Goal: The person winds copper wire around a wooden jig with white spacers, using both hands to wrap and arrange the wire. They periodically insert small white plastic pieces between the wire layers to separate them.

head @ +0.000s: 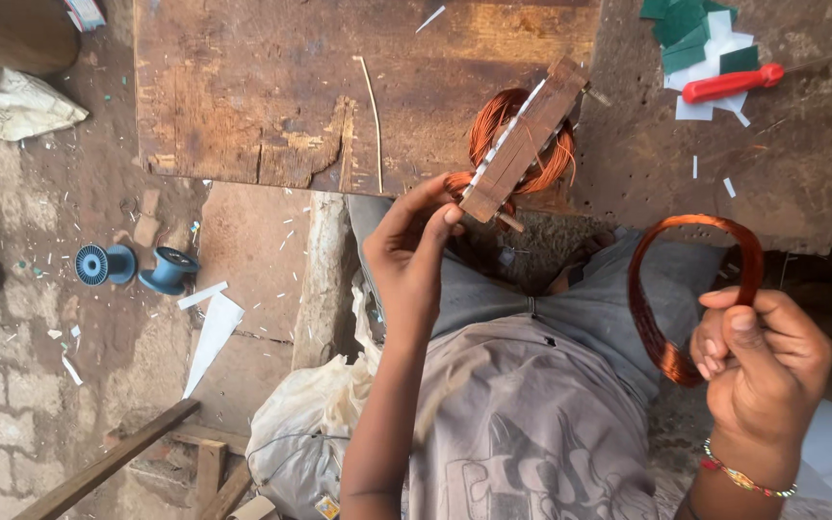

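Left hand [414, 252] gripping wooden former [522, 141] over bench [243, 87]; right hand [761, 354] clutching copper coil [671, 289] beside it.

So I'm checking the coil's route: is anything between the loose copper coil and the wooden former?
Nothing visible. The copper coil in the right hand and the wooden former in the left hand have only open air above the lap between them.

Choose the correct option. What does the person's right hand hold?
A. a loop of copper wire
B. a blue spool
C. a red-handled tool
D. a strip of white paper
A: the right hand grips a loop of copper wire, its fingers closed round the strands.
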